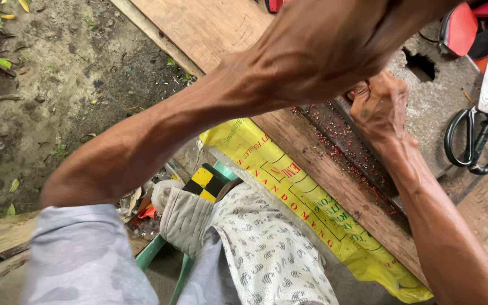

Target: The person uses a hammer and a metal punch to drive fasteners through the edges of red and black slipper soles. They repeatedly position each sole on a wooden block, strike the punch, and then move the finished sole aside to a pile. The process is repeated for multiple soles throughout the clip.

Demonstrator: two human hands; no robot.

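head view looks down at a dark plank [340,147] on a concrete block [441,96], speckled with tiny red shavings. right hand [380,107] is curled shut, pressing onto the plank's far end; can't tell if it grips anything. left hand is hidden past the left forearm [210,107], so no call there. looks like mid-scrape or cutting work; next move probably needs steady pressure along the plank. scissors [476,127] lie right on the block. yellow sack [289,186] below, contents not visible.
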